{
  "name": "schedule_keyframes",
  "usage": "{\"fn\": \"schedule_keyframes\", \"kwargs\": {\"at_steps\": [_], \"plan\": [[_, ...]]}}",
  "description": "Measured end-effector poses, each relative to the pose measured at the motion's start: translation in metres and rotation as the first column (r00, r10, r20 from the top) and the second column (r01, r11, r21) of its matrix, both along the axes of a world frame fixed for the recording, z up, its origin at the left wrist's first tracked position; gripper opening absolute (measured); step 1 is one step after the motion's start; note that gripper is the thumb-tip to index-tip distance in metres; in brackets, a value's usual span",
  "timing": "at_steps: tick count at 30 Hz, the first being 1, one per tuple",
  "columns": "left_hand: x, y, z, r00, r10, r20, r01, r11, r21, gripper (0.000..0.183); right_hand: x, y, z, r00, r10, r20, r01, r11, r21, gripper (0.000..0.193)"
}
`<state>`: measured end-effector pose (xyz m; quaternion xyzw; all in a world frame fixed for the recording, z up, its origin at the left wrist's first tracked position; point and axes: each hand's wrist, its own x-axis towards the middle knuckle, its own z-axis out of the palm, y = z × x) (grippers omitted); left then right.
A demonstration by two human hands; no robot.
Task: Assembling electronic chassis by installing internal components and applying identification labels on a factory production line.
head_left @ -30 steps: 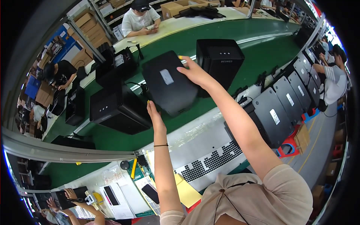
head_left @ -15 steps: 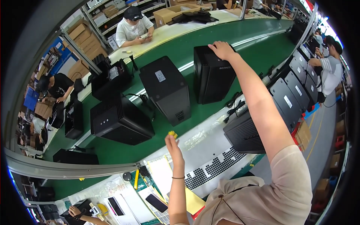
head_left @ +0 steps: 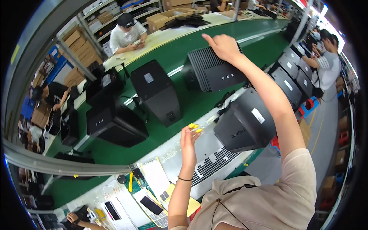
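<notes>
My right hand is over the far upper edge of a black box-shaped device. The thumb points left, and the fingers seem bent over the edge, partly hidden. The tilted device shows a ribbed panel and a few round buttons or sockets. Raised above the near white strip, my left hand pinches several small yellow pieces at its fingertips. Left of the held device, another black box stands on the green conveyor, a white label on its top. A third black box lies farther left.
More black boxes with labels are lined up at the right. Near me lie a sheet of black round pads, papers and a phone. Co-workers sit across the conveyor and stand at the right. A metal rail crosses the left.
Under my right hand the black box has tipped, bringing its ribbed panel into view. My left hand has risen slightly, showing more yellow pieces. The whole view has shifted.
</notes>
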<state>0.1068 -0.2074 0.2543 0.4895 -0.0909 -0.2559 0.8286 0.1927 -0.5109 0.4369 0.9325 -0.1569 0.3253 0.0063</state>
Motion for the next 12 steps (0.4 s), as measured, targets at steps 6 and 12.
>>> {"fn": "schedule_keyframes", "kwargs": {"at_steps": [6,12], "plan": [[-0.010,-0.012,0.050,0.989,0.072,0.127,-0.038,0.966,-0.255,0.032,-0.106,0.032,0.090,0.866,0.124,0.485,-0.200,0.974,0.108,0.062],[-0.025,0.049,0.088,0.879,-0.323,-0.350,0.049,0.792,-0.608,0.049,-0.214,0.072,0.087,0.697,0.484,0.530,-0.333,0.872,-0.358,0.054]]}}
